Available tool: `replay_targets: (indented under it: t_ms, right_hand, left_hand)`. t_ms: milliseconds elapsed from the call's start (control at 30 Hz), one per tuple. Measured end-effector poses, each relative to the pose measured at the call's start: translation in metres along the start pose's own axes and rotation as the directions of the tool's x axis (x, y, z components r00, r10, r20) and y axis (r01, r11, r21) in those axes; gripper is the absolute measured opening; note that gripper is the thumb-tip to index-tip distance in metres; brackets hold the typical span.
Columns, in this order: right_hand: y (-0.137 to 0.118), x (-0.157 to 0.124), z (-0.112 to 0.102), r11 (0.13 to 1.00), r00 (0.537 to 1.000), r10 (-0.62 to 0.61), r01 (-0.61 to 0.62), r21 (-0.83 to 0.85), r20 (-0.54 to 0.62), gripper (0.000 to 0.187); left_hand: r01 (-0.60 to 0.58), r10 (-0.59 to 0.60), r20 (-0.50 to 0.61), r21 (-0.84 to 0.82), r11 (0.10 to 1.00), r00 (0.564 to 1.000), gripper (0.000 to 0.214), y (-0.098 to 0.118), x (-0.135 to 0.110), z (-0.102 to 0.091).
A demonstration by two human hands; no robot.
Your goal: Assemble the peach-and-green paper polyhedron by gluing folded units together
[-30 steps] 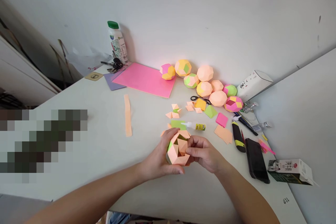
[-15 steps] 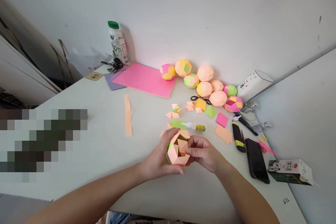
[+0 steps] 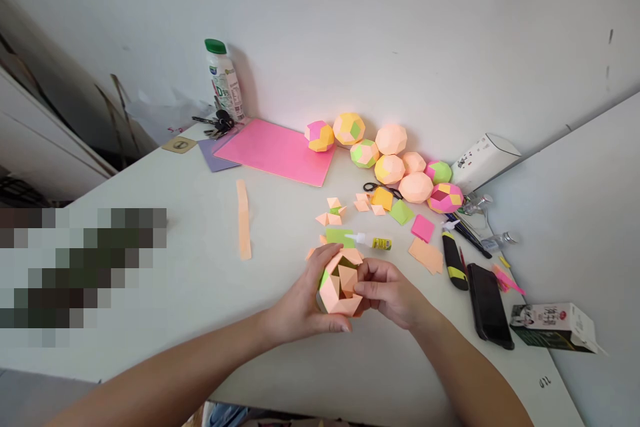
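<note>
- Pale, plain wall [image 3: 300, 27] behind a smooth white tabletop [image 3: 200, 287], as I see it remotely through the head camera
- One peach-coloured, many-faced hollow paper ball [image 3: 329, 295]: over the near part of the tabletop, directly between the two hands, touching both
- Left hand [image 3: 309, 290], bare: grasping the ball, palm around its left side, fingers over the top, thumb stretched along below
- Right hand [image 3: 393, 290], bare: pinching the ball's paper at its right edge; I cannot tell exactly which facet sits between the fingertips
- Governing relation, in my judgement: the opening faces up toward me, so the right hand's thumb is nearer to it, the left bracing the closed side
- Long axis: none I can make out, the right edge being covered by fingers
- Appearance: crisp creases, flat facets, lime green at the left flank, shaded interior, one peach triangular paper flap [image 3: 347, 278] standing in the opening
- Just beyond the hands: small white-nozzled bottle with yellow label [image 3: 381, 243], on its side, nozzle over a lime-green paper sheet [image 3: 336, 236]
- Farther back: cluster of finished-looking multicoloured paper balls [image 3: 389, 169], near the wall
</note>
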State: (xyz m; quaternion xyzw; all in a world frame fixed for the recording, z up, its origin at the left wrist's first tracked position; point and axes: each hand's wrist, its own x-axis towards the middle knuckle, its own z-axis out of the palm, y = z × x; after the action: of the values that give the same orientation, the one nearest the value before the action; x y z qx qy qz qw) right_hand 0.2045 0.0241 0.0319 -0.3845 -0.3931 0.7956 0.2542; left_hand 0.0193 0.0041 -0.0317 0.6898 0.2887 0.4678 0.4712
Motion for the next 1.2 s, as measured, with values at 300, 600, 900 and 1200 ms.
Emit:
replay_targets:
  t_ms: [300,600,900,1200]
  right_hand:
    - [0.001,0.0003,-0.0011,1.0,1.0,0.006,-0.006,-0.008,0.004,0.027]
    - [-0.0006,0.0003,-0.0014,1.0,1.0,0.022,-0.022,-0.004,0.013,0.027]
    - [0.0008,-0.0002,-0.0021,1.0,0.999,0.029,-0.029,0.006,0.012,0.03]
    - [-0.0009,0.0007,-0.0004,1.0,1.0,0.006,-0.006,-0.007,-0.005,0.025]
  left_hand:
    - [0.003,-0.003,0.009,0.008,1.0,1.0,0.094,0.0009,-0.0002,-0.0002]
    - [-0.015,0.014,0.009,0.022,1.0,1.0,0.093,0.0017,0.0008,-0.0006]
    - [-0.024,0.024,0.035,-0.011,1.0,0.999,0.091,-0.0004,-0.0005,-0.0014]
    - [0.015,-0.015,0.013,-0.015,1.0,1.0,0.081,0.0021,-0.0013,-0.0018]
